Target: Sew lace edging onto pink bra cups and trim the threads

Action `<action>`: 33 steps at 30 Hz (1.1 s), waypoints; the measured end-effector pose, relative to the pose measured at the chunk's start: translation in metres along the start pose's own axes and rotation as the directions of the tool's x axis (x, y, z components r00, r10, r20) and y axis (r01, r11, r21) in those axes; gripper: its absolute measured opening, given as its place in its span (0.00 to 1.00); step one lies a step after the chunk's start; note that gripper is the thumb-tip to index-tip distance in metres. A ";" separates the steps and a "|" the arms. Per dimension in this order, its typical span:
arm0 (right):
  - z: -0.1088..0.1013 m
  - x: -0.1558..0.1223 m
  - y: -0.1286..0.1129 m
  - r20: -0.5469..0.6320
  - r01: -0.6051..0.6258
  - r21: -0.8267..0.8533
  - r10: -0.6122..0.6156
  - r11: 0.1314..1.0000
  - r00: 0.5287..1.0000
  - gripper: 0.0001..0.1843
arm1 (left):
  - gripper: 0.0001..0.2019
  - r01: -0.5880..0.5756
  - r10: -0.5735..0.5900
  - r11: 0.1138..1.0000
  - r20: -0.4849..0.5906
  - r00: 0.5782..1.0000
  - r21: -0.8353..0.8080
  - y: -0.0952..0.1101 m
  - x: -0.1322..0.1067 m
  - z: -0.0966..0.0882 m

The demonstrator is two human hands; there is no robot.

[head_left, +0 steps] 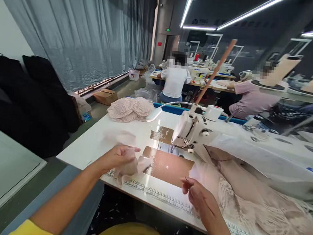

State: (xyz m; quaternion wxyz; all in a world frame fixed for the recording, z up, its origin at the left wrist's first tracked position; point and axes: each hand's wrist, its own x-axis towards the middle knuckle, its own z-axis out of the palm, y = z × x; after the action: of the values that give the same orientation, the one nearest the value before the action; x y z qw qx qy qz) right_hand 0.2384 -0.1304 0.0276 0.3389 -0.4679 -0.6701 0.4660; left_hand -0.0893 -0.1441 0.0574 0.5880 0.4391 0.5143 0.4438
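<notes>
My left hand [122,156] is closed on a thin beige fabric piece [130,168], which hangs below the fist and is blurred by motion. That hand is over the table left of the sewing machine [187,129]. My right hand [197,196] is at the front, its fingers loosely curled and a little apart, with nothing visible in them. Just beyond it lies sheer beige lace fabric [237,190], spread along the right side of the table under the machine arm. Between the hands is a brown plate [168,166] in front of the needle.
A stack of beige lace pieces [131,109] sits at the table's back left. A printed ruler [160,196] runs along the front edge of the white table [88,141]. Two people [175,79] sit at machines farther back. A cardboard box [105,96] stands on the floor.
</notes>
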 end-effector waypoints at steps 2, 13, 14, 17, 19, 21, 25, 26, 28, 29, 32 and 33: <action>0.017 0.013 -0.013 0.136 0.022 -0.052 -0.015 0.998 0.991 0.29 | 0.32 0.070 -0.068 0.997 0.112 0.991 -0.011 -0.008 0.001 -0.001; 0.093 0.063 -0.038 0.530 -0.109 0.217 -0.023 0.970 0.847 0.19 | 0.20 -0.020 0.037 0.999 0.543 0.839 -0.037 -0.009 -0.013 0.003; 0.098 0.065 -0.037 0.536 -0.109 0.246 -0.041 0.963 0.843 0.18 | 0.21 -0.037 0.043 0.999 0.554 0.831 -0.022 -0.009 -0.012 0.003; 0.107 0.067 -0.032 0.535 -0.085 0.283 -0.084 0.955 0.840 0.18 | 0.24 -0.100 0.069 0.995 0.564 0.823 0.023 -0.012 -0.008 0.001; 0.109 0.066 -0.031 0.514 -0.077 0.269 -0.076 0.960 0.854 0.18 | 0.28 -0.155 0.093 0.985 0.542 0.835 0.070 -0.017 -0.005 -0.001; 0.106 0.065 -0.030 0.479 -0.070 0.230 -0.050 0.971 0.876 0.20 | 0.33 -0.211 0.116 0.969 0.517 0.848 0.129 -0.019 -0.004 -0.004; 0.080 0.057 -0.021 0.341 0.102 -0.044 -0.081 0.994 0.936 0.22 | 0.31 -0.197 0.013 0.945 0.574 0.819 0.260 -0.009 -0.006 -0.029; 0.071 0.055 -0.016 0.278 0.166 -0.178 -0.112 0.970 0.954 0.21 | 0.29 -0.161 -0.055 0.935 0.580 0.813 0.315 -0.004 -0.005 -0.040; 0.053 0.049 -0.001 0.153 0.251 -0.463 -0.203 0.850 0.967 0.19 | 0.27 -0.092 -0.162 0.892 0.504 0.848 0.442 0.007 -0.001 -0.067; 0.044 0.047 0.007 0.122 0.267 -0.591 -0.243 0.761 0.962 0.19 | 0.28 -0.084 -0.163 0.860 0.427 0.889 0.504 0.012 0.002 -0.082; 0.024 0.042 0.035 0.052 0.232 -0.841 -0.354 0.489 0.934 0.20 | 0.32 -0.086 0.087 0.679 0.036 0.996 0.729 0.022 0.012 -0.114; 0.019 0.041 0.043 0.027 0.204 -0.883 -0.387 0.423 0.922 0.20 | 0.34 -0.068 0.198 0.599 -0.065 0.978 0.798 0.022 0.012 -0.118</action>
State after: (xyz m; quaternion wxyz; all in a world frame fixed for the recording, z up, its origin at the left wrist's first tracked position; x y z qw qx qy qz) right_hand 0.2215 -0.0915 -0.0185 0.1895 -0.4883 -0.8503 -0.0509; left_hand -0.2073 -0.1205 0.0666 0.2591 0.6567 0.6648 0.2444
